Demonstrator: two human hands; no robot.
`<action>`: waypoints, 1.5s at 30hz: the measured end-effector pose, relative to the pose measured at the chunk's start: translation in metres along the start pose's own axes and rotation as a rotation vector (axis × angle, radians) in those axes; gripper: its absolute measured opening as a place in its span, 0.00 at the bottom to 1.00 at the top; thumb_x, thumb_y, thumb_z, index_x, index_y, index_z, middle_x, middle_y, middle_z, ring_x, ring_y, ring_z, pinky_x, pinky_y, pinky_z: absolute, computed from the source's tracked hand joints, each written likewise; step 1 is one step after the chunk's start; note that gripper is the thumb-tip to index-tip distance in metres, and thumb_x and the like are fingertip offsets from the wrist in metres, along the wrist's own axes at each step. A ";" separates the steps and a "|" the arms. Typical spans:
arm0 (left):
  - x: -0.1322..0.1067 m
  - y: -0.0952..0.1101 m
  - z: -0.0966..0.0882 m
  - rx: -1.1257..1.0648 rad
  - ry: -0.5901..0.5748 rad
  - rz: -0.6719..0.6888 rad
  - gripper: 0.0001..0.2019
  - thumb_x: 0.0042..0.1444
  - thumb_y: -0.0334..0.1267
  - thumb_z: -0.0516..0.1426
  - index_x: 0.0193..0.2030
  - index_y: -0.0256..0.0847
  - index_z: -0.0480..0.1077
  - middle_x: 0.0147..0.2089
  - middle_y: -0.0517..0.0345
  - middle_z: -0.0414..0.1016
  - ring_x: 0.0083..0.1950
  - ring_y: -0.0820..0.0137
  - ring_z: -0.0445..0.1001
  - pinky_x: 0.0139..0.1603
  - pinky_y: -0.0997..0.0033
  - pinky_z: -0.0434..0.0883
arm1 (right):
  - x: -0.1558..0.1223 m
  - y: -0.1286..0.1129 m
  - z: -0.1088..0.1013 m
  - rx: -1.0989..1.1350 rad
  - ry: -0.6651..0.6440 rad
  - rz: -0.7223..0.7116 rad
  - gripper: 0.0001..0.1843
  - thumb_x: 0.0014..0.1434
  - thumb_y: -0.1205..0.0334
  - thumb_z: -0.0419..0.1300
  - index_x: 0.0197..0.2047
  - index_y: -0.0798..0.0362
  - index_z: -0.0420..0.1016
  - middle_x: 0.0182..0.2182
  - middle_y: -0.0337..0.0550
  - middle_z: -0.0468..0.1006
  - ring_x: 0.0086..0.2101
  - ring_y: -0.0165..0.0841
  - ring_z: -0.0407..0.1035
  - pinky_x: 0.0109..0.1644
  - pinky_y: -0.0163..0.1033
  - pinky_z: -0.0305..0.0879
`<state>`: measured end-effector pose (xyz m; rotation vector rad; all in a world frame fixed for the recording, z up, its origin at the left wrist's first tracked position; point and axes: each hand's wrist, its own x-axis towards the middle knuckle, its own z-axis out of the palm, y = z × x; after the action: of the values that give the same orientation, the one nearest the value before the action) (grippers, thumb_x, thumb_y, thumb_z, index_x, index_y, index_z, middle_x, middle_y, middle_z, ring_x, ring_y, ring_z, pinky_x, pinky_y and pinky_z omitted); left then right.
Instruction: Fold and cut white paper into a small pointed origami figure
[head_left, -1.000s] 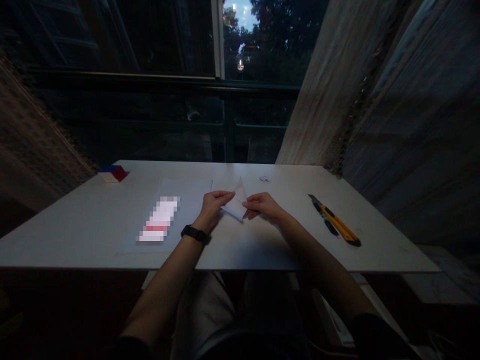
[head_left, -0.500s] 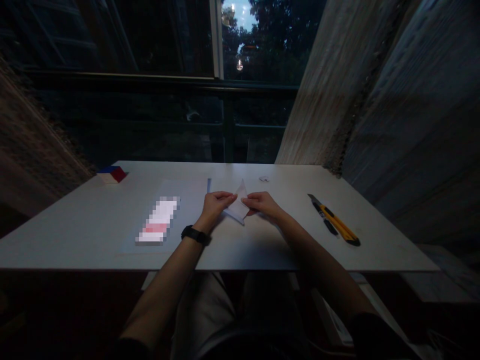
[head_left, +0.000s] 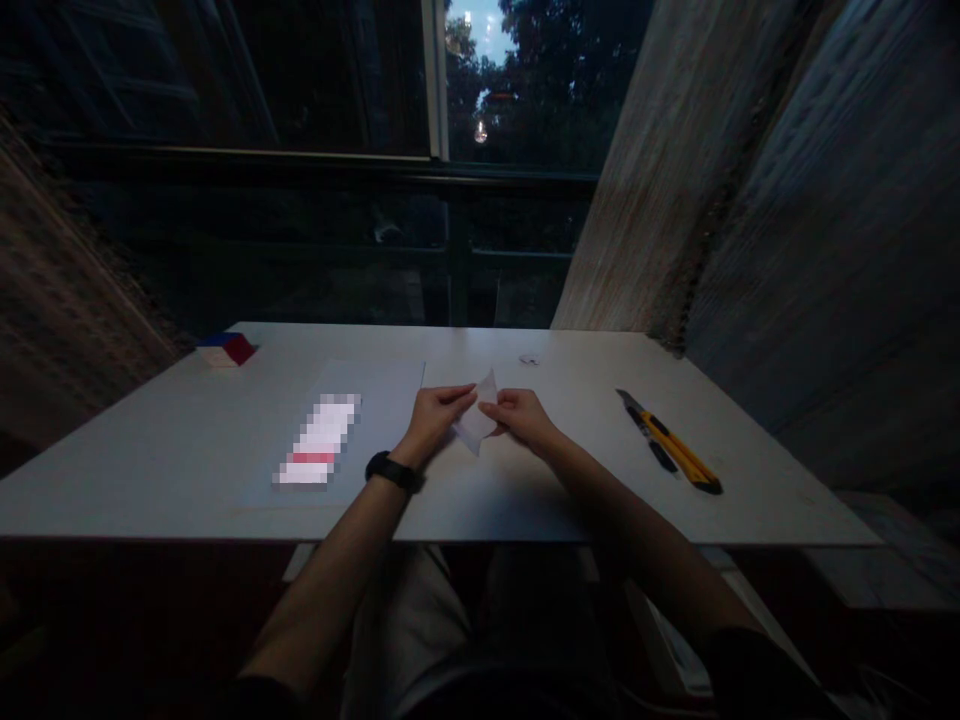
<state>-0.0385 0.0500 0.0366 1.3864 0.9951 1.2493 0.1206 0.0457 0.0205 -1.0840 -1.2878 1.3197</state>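
A small folded piece of white paper is held up between both hands over the middle of the table. My left hand pinches its left side, thumb and fingers closed, with a dark band on the wrist. On the opposite side my right hand grips the paper, its thumb lying across the face. One pointed corner sticks up above the fingers and another hangs below. The exact folds are too dim to make out.
White sheets lie on the white table at left, under a pixelated bright rectangle. A colored cube sits far left. A yellow utility knife and a black pen-like tool lie right. A small pale scrap lies behind my hands.
The paper has turned and tilted a little between my hands; its top point sits lower and its face looks different. My right fingers have curled in more. Other things stay put.
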 end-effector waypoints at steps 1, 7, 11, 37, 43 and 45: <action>0.000 -0.001 0.000 0.006 -0.003 0.005 0.19 0.40 0.42 0.64 0.39 0.34 0.76 0.38 0.47 0.78 0.37 0.63 0.75 0.40 0.66 0.69 | 0.000 0.000 0.000 0.010 -0.006 -0.003 0.19 0.38 0.52 0.68 0.25 0.57 0.68 0.18 0.38 0.73 0.18 0.28 0.67 0.22 0.33 0.67; 0.001 -0.003 0.002 0.061 -0.022 0.016 0.16 0.41 0.41 0.64 0.38 0.35 0.76 0.37 0.48 0.78 0.37 0.63 0.75 0.40 0.66 0.68 | -0.003 -0.015 -0.006 0.061 0.000 -0.046 0.23 0.40 0.52 0.66 0.37 0.54 0.68 0.22 0.39 0.76 0.21 0.32 0.71 0.24 0.37 0.70; 0.000 -0.004 0.001 0.118 -0.075 0.024 0.16 0.42 0.42 0.64 0.37 0.35 0.76 0.37 0.47 0.78 0.37 0.63 0.75 0.40 0.66 0.68 | -0.003 -0.021 -0.013 0.038 -0.002 -0.073 0.23 0.41 0.53 0.66 0.40 0.54 0.69 0.22 0.38 0.76 0.22 0.32 0.71 0.26 0.37 0.70; -0.003 -0.002 0.006 0.231 0.028 0.165 0.14 0.44 0.41 0.62 0.38 0.38 0.76 0.37 0.49 0.78 0.38 0.63 0.75 0.42 0.64 0.69 | -0.001 -0.013 0.000 -0.099 0.076 -0.239 0.23 0.46 0.48 0.60 0.40 0.56 0.71 0.26 0.40 0.75 0.26 0.30 0.68 0.27 0.33 0.62; 0.000 -0.004 0.004 0.155 0.137 0.149 0.14 0.44 0.42 0.61 0.38 0.37 0.76 0.39 0.49 0.78 0.40 0.63 0.74 0.42 0.66 0.68 | 0.001 0.000 0.008 -0.234 0.177 -0.236 0.19 0.47 0.46 0.59 0.27 0.55 0.68 0.23 0.40 0.74 0.25 0.31 0.68 0.26 0.34 0.62; -0.001 -0.003 0.005 0.177 0.103 0.170 0.14 0.46 0.41 0.60 0.39 0.37 0.76 0.41 0.49 0.77 0.42 0.63 0.74 0.44 0.67 0.68 | 0.003 0.001 0.008 -0.218 0.217 -0.238 0.18 0.47 0.46 0.59 0.27 0.55 0.68 0.23 0.41 0.74 0.25 0.31 0.68 0.27 0.35 0.63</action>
<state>-0.0339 0.0493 0.0333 1.5836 1.0979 1.3964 0.1118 0.0470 0.0196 -1.1490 -1.3698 0.8754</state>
